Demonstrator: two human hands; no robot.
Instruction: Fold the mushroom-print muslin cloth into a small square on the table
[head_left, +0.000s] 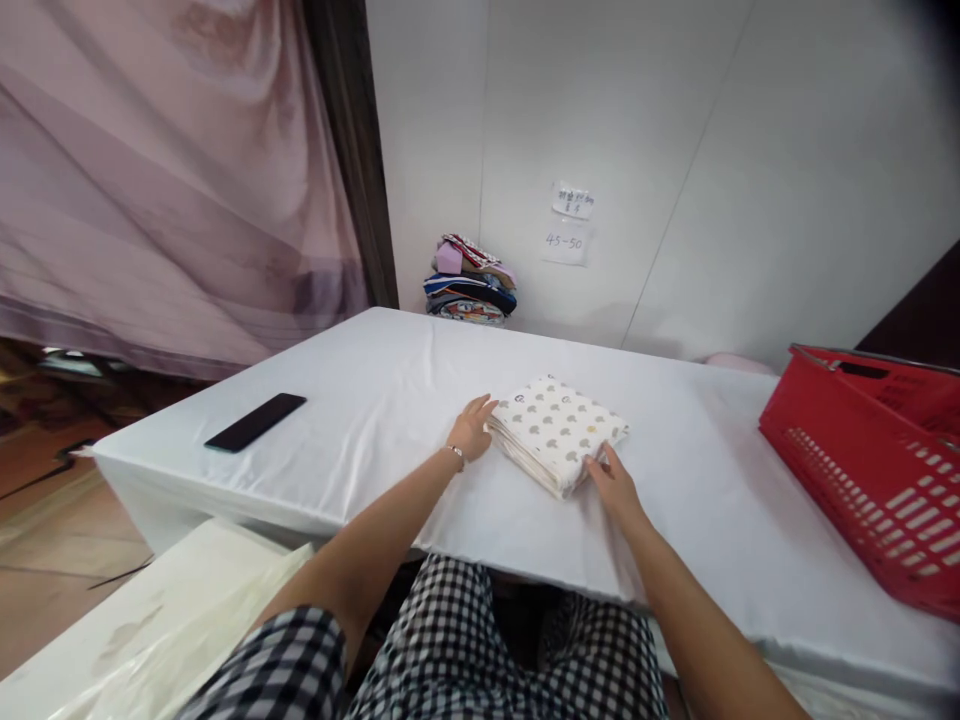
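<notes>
A folded white cloth (pixel 555 425) with small grey-green printed shapes lies flat on the white-covered table (pixel 360 420). Its stacked layers show along the near left side. My left hand (pixel 471 430) rests against the cloth's left corner, its fingers stretched out and touching the edge. At the near right edge, my right hand (pixel 616 485) has thumb and fingers closed on the cloth; some of its fingertips are hidden. A bracelet (pixel 454 456) circles my left wrist.
A black phone (pixel 256 422) lies on the table's left part. To the right stands a red plastic basket (pixel 862 470). Folded fabrics (pixel 471 285) are piled at the far edge by the wall, near paper labels (pixel 566 243). A pink curtain (pixel 172 170) hangs at left.
</notes>
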